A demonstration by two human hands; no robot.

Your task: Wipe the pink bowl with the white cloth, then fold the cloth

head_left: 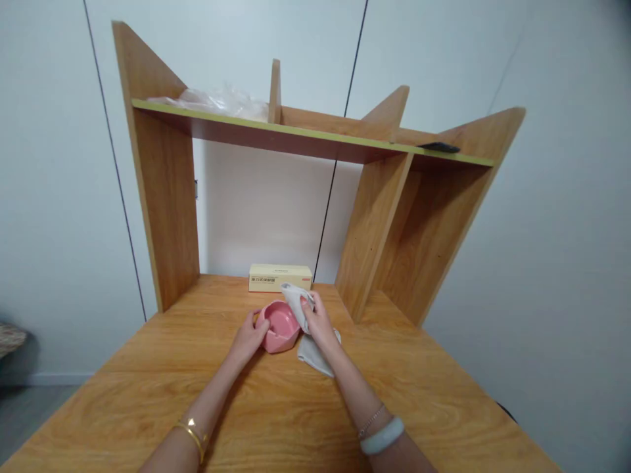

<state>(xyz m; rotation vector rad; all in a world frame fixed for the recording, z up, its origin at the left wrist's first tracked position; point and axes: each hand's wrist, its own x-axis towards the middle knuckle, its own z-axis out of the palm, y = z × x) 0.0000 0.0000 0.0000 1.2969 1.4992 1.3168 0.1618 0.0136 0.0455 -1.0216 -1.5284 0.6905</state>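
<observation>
Head view: your left hand (251, 336) grips the pink bowl (279, 326), right hand (318, 320) clutches the grey cloth (300, 302); pressing too hard could skid it across the desk (276, 407).

We note a pink bowl (279, 326) at frame centre, smooth with a soft sheen, like glazed ceramic or plastic. The grey cloth (308, 328) beside it is matt woven fabric. The table (276, 407) and shelf unit (394, 217) show lightly glossy wood-grain. The cream box (280, 277) looks like matt cardboard. At upper left, a crinkled plastic sheet (217, 102) is translucent and shiny.
</observation>
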